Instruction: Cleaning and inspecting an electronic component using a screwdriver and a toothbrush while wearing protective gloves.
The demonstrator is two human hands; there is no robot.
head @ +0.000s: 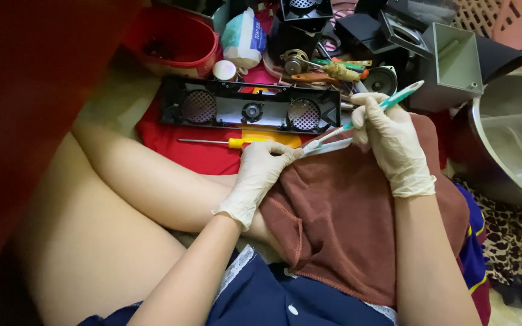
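Both my hands wear pale latex gloves. My right hand (394, 142) grips a green and white toothbrush (388, 102), its head pointing down-left toward a thin pale strip (330, 147). My left hand (261, 175) pinches the near end of that strip against a brown towel (339, 223) spread over my knee. The brush head meets the strip just right of my left fingers.
A long black speaker panel (249, 111) with two round grilles lies beyond on a red cloth (176, 148), with a yellow-handled screwdriver (228, 142) in front. A red bowl (173, 39), loose speaker parts (297, 60), a grey box (454, 63) and a steel basin (509, 139) crowd the far side.
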